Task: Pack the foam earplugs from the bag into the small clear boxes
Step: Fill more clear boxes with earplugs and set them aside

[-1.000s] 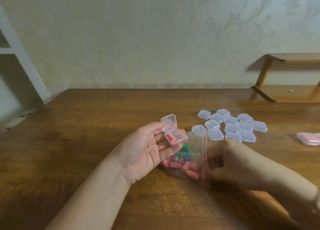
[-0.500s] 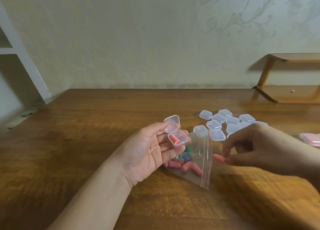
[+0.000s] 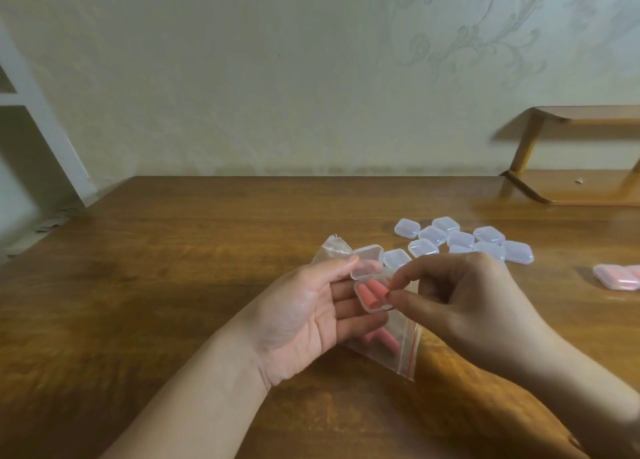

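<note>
Above the table (image 3: 173,302), just in front of the person, the left hand (image 3: 304,320) holds an open box (image 3: 372,294) on its fingers. The thumb presses on the raised lid (image 3: 367,262), and the other fingers lie nearly straight under the base. Two pink earplugs (image 3: 372,291) now lie side by side in the base.

Half a second ago only one earplug was in this box, and the right hand (image 3: 464,306) was carrying the second one away from the bag (image 3: 398,341). One second ago that hand was reaching into the bag's mouth. Now the right hand is at the edge of the box, with thumb and forefinger pinched together at the end of the second earplug. I cannot tell if it still grips the earplug or has just released it.

I judge that this box now has its pair, so the next step should be to close the lid and put the box aside.

The bag lies on the table under both hands, its red zip edge toward the right, and some pink earplugs are visible inside. Compared with before, the bag's far corner now stands up behind the left thumb, and the green and blue earplugs are hidden by the hands.

Behind the hands, a group of empty boxes (image 3: 460,240) waits on the table. At the right edge of the view lie boxes with pink content (image 3: 616,276), probably already packed.
</note>
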